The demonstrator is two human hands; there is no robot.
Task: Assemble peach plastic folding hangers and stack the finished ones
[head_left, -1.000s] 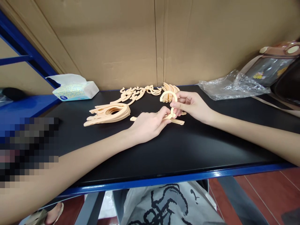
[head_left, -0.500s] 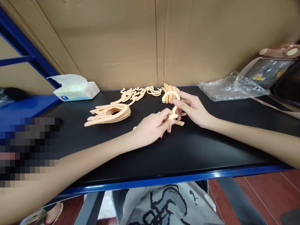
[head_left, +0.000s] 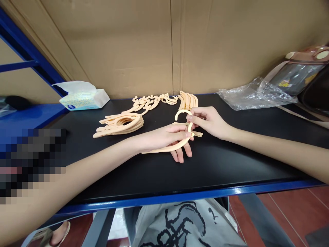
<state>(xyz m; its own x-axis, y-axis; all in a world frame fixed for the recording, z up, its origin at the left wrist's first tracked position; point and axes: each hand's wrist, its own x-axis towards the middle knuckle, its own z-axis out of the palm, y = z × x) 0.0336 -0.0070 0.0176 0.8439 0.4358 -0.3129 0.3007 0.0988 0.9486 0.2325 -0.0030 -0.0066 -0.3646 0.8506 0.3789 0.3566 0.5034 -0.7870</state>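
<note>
Between my two hands is a cream plastic hanger. Its curved hook (head_left: 180, 112) is pinched by my right hand (head_left: 209, 120), thumb against fingers. My left hand (head_left: 167, 135) grips the hanger's long arm (head_left: 164, 149) with the thumb near the joint under the hook; its other fingers extend beneath. Another flat cream piece (head_left: 198, 134) shows just behind my hands, partly covered. Left of them lies a stack of cream hangers (head_left: 120, 125). Farther back are a loose pile of cream hooks (head_left: 147, 103) and a row of curved cream arm pieces (head_left: 189, 100).
A tissue pack (head_left: 84, 99) sits at the back left of the black tabletop (head_left: 164, 178). Clear plastic wrap (head_left: 254, 96) and a strapped bottle (head_left: 295, 75) are at the right. Cardboard (head_left: 128, 44) stands behind; a printed grey bag (head_left: 185, 223) is below the front edge.
My hands have moved slightly toward me with the hanger. My left hand has turned, its fingers have extended, and the long arm now shows. The row of arm pieces behind is less covered.
</note>
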